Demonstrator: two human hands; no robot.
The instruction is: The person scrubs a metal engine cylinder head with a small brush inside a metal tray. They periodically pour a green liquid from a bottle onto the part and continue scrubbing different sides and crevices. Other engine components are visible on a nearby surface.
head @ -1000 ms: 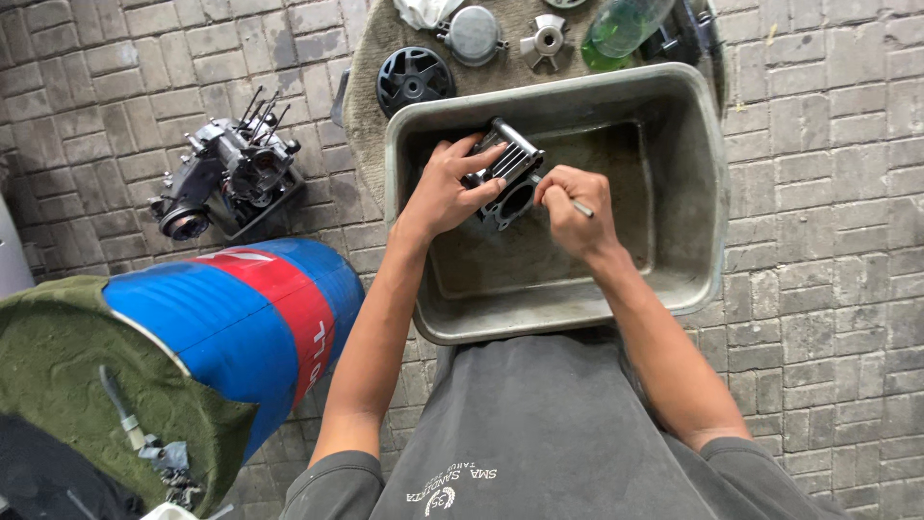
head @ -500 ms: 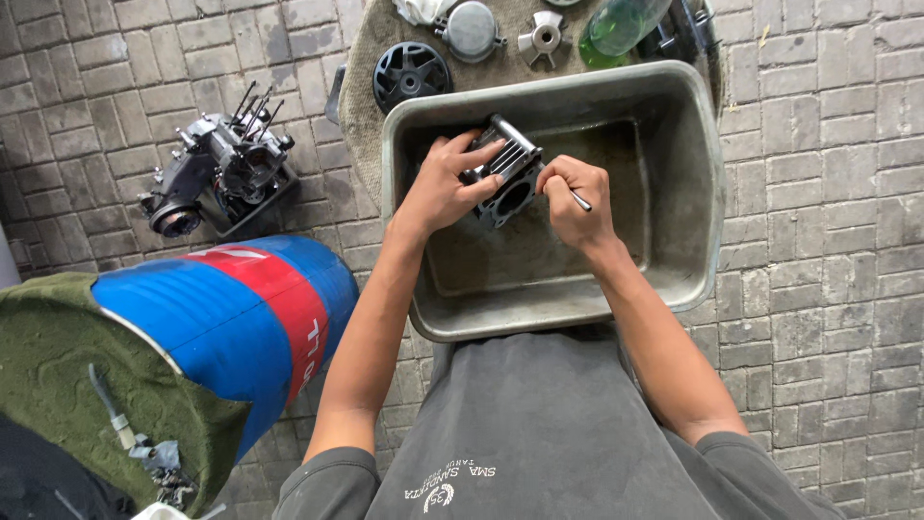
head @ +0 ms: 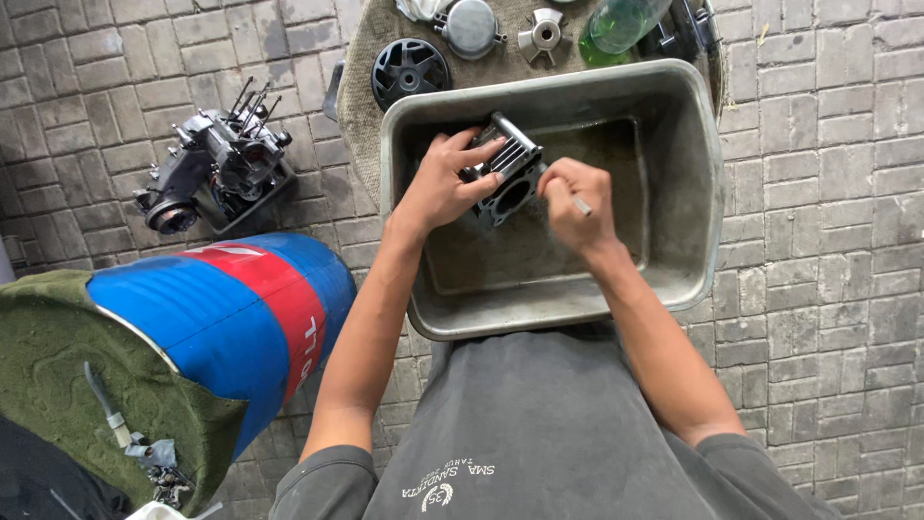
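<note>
A dark finned engine cylinder [head: 510, 169] is held over a grey plastic tub [head: 693, 193] on the paved ground. My left hand [head: 443, 183] grips the cylinder from its left side, fingers across the fins. My right hand [head: 576, 204] is closed around a thin tool [head: 581, 205] whose end pokes out to the right, working at the cylinder's bore. The tool's working tip is hidden by my fingers. The tub holds a shallow film of dirty liquid.
An engine crankcase [head: 217, 169] stands on the bricks at left. A blue and red drum [head: 231, 323] with a green mat on top lies at lower left. On a brown mat [head: 361, 106] beyond the tub lie a black fan wheel [head: 411, 70], metal covers and a green bottle [head: 621, 24].
The view has shifted slightly. Both hands stay on the cylinder over the tub, with the right hand's tool moving a little against it.
</note>
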